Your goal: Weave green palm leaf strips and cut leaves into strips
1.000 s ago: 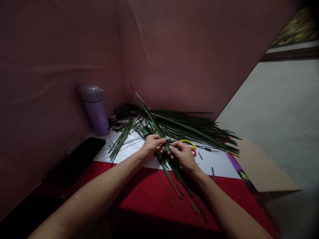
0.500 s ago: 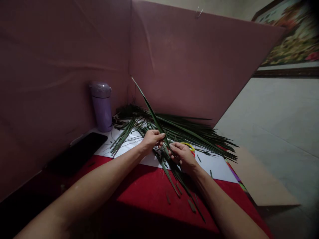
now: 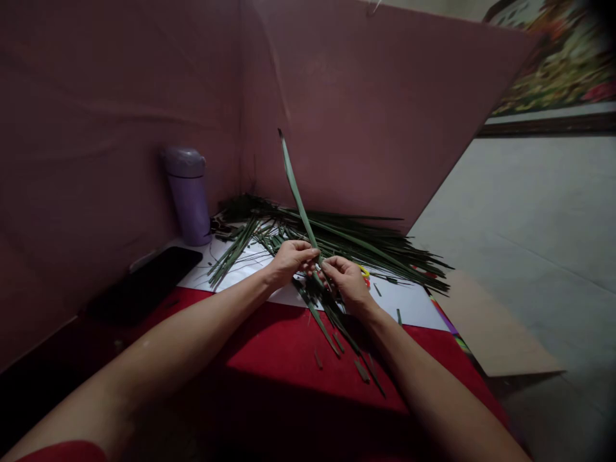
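A long green leaf strip [image 3: 297, 192] rises from between my hands, its dark tip against the pink panel. My left hand [image 3: 292, 260] pinches it near its lower end. Close beside it, my right hand [image 3: 347, 280] grips the same strip's lower part between thumb and fingers; the exact spot is partly hidden by the fingers. Beneath and behind both hands lies a pile of long green leaves [image 3: 380, 247]. Loose strips [image 3: 321, 321] hang over the near edge of the white sheet. A yellow-and-red handle [image 3: 366, 274] shows just behind my right hand.
A purple tumbler [image 3: 188, 199] stands at the left by the pink panel [image 3: 332, 109]. In front of it lies a flat black device [image 3: 149, 282]. The white sheet [image 3: 414, 308] rests on a red cloth [image 3: 274, 340] with leaf scraps. A brown board [image 3: 500, 333] is at right.
The held strip has swung more upright, and its paler face now shows. My hands have drawn closer together. The whole view has shifted slightly.
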The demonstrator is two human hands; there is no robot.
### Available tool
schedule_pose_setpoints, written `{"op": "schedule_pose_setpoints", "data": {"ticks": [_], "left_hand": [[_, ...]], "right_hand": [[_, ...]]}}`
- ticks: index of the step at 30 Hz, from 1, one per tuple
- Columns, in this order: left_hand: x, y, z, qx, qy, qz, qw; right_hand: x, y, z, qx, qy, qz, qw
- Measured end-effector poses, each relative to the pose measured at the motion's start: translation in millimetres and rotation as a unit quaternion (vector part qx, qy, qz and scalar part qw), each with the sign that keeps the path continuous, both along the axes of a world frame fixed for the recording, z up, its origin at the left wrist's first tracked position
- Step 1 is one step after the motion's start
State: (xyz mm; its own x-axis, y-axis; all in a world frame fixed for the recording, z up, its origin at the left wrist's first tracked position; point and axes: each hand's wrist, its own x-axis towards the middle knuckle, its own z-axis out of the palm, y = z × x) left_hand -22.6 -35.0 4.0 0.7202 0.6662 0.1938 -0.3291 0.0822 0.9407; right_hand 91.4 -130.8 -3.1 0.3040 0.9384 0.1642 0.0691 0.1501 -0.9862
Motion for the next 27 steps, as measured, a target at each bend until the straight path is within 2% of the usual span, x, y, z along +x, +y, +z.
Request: {"op": "schedule_pose_setpoints", "data": {"ticks": [3,6,9,15,18,20,22,24,27], "left_hand": [[-0.9,1.7,1.6,0.014,0.0,0.014,1.0],[-2.2,4.6,2.8,0.028,0.0,0.026,0.999],[-2.4,5.9,3.0,0.043,0.016,0.042,0.998],[-1.8,3.6,3.5,0.07,0.04,0.06,0.995],[-1.9,2.8,4.0,0.08,0.056,0.093,0.991],[-1.8,3.3,3.9,0.078,0.061,0.114,0.989],[-1.6,4.5,3.1,0.067,0.064,0.131,0.987],[-1.2,6.0,2.1,0.061,0.074,0.142,0.985],[-1.1,7.1,1.3,0.058,0.079,0.147,0.984]], "right_hand": [[2.9,0.4,1.0,0.021,-0.008,-0.024,0.999],[11.5,2.2,2.3,0.045,-0.024,-0.09,0.995],[24.0,3.7,4.8,0.068,-0.087,-0.134,0.985],[44.4,3.4,11.7,0.074,-0.222,-0.16,0.959],[50.7,2.1,12.6,0.032,-0.343,-0.213,0.914],[52.6,0.6,12.2,-0.013,-0.451,-0.243,0.858],[51.9,-1.2,11.2,-0.058,-0.535,-0.245,0.807],[49.0,-2.6,10.1,-0.088,-0.579,-0.221,0.78],[42.5,-3.8,8.9,-0.104,-0.617,-0.182,0.758]]}}
